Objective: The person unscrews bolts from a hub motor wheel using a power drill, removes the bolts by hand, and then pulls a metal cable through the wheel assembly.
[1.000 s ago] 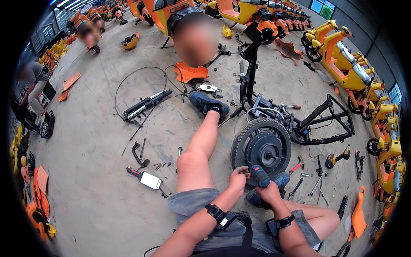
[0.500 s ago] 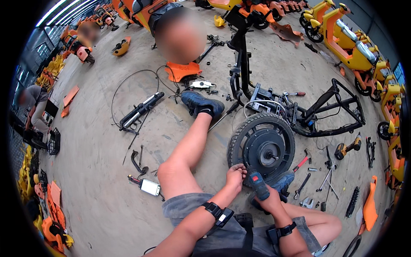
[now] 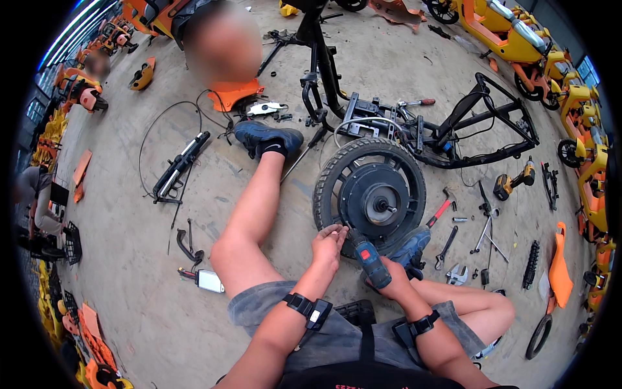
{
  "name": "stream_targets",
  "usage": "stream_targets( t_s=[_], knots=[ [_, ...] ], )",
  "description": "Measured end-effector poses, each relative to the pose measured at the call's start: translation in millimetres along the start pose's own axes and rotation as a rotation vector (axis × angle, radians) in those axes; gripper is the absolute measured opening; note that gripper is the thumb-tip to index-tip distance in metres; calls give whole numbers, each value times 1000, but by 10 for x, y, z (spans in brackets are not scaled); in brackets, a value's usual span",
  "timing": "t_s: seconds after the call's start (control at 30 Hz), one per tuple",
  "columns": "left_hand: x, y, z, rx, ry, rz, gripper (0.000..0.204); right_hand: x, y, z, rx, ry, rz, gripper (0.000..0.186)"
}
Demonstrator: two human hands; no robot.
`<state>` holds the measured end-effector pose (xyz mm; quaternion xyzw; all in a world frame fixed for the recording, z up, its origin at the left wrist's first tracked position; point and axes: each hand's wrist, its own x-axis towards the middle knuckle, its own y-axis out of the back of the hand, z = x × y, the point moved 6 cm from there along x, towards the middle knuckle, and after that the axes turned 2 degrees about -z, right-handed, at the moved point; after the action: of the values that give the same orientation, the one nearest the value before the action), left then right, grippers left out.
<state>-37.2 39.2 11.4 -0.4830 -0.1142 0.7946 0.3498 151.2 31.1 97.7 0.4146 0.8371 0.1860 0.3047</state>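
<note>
The black frame (image 3: 328,71) looks stripped of panels, the wheel (image 3: 359,174) just beside it, attachment unclear, right fingers (image 3: 390,271) gripping a blue power driver (image 3: 368,258) near the tyre, left fingers (image 3: 333,233) pinched, contents hidden.

Even, moderately bright light falls on the concrete floor (image 3: 129,259), leaving soft, faint shadows. Strip lights (image 3: 76,27) glare at upper left; a window (image 3: 588,71) glows at far right. The hub-motor wheel (image 3: 356,188) looks sharp, a head (image 3: 223,42) is blurred out, and straight lines bow near the black margins.
</note>
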Motion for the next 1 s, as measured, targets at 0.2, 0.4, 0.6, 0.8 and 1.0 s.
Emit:
stream_targets(
  t_s=[0.2,0.4,0.6,0.8,1.0],
  knots=[
    [5,72,31,75,19,-13,23,-159,-60,-192,-32,-109,12,33],
    [-14,38,54,23,17,-135,37,-460,156,-309,665,-75,95,14],
    [-90,-67,20,3,83,-270,36,-490,296,-328,1013,-164,74,20],
    [-159,-201,66,-78,120,-390,30,-522,267,-311,1071,-213,29,24],
    [-153,-222,18,-71,136,-438,31,-523,221,-332,1026,-205,-11,21]
  ],
)
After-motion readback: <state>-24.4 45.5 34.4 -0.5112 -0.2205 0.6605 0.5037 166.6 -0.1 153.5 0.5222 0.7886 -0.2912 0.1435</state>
